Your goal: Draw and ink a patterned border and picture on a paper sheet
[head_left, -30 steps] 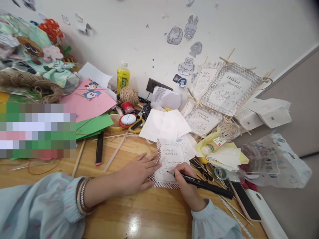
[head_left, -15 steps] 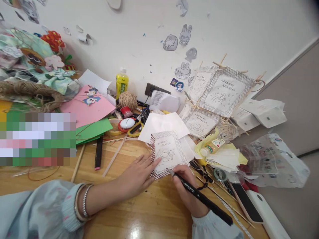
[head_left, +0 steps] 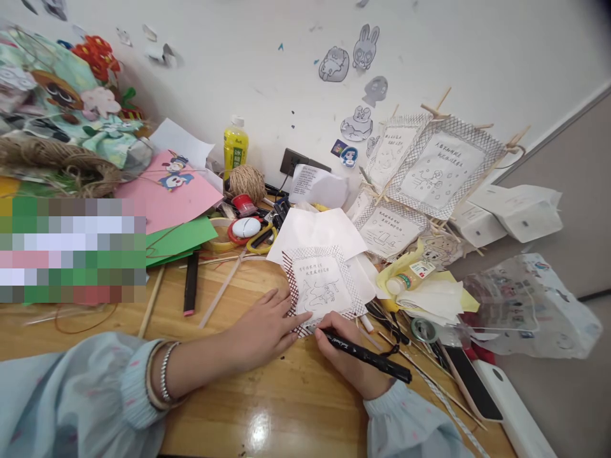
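Note:
A white paper drawing (head_left: 319, 280) with lettering, line figures and a hatched border lies on the wooden table (head_left: 229, 394). Part of its border, on the left and lower left, is dark red-brown; the remainder is thin black hatching. My left hand (head_left: 267, 327) rests flat, fingers spread, with the fingertips on the drawing's lower left edge. In my right hand (head_left: 346, 356) a black marker pen (head_left: 370, 357) is gripped, its tip at the bottom border of the drawing. White sheets (head_left: 310, 232) lie under and behind the drawing.
Scissors (head_left: 264, 238), a twine ball (head_left: 247, 183) and a yellow-labelled bottle (head_left: 235, 146) stand behind. A stick frame with finished-looking drawings (head_left: 443, 168) leans at the right wall. A phone (head_left: 470, 381) and plastic bag (head_left: 529, 305) lie right; another marker (head_left: 190, 283) and coloured paper (head_left: 181, 242) lie left.
My right hand has moved slightly left along the drawing's bottom border, and the pen is tilted flatter. My left hand stays on the paper. The view has shifted a little.

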The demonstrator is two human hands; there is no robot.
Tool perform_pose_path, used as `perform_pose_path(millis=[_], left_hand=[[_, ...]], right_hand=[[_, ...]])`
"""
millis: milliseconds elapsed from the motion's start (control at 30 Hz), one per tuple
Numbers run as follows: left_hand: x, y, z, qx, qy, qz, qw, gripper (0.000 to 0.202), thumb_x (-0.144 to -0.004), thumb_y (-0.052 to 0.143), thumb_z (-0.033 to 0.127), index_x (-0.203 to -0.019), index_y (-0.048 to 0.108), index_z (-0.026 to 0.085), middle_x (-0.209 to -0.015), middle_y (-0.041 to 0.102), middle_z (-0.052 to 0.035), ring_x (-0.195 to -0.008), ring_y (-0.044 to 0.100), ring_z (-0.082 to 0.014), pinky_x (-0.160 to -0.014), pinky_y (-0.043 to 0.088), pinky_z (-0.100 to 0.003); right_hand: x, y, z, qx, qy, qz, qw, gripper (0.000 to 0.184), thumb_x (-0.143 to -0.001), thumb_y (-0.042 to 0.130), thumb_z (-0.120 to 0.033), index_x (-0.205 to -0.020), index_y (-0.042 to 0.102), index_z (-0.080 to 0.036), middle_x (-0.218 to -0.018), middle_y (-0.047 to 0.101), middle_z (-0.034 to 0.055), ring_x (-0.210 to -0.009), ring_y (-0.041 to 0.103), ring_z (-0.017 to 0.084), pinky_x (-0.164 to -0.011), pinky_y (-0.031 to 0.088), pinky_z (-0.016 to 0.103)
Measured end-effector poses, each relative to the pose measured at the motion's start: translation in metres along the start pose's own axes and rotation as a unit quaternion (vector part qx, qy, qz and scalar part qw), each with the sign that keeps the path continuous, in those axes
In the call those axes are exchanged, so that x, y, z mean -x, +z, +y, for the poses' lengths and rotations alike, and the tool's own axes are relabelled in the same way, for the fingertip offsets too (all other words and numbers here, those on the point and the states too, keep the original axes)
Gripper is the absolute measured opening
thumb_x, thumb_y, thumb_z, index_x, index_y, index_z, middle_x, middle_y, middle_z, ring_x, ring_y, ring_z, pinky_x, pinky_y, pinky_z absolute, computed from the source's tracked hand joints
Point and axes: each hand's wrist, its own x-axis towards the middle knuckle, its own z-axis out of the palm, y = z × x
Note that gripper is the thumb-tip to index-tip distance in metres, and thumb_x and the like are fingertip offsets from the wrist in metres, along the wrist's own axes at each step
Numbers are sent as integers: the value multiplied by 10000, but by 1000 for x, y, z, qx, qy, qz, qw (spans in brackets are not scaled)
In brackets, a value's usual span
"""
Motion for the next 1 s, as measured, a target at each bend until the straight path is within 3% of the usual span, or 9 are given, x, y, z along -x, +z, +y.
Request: perform_pose_path(millis=[767,1000], left_hand=[[1,1,2,-7,-7,-9,1000,401,-931,471,325,-1325,515,264,-1127,575,-97,-1131,460,-288,-1025,286,-497],[1,4,0,-8,-3,10,1000,388,-941,447,339,-1317,522,282,-1152,566,-91,-1150,456,-284,-1032,294,-495]], right_hand=[[3,3,4,20,-60,-1,998,93,-760,523,-207,-680,565,-222,-614,622,-11,-583,572,143,-550,441,249],[3,-5,1,12,-38,-17,999,94,-780,536,-194,-697,577,-212,-624,621,-14,-586,574,138,-556,446,245]])
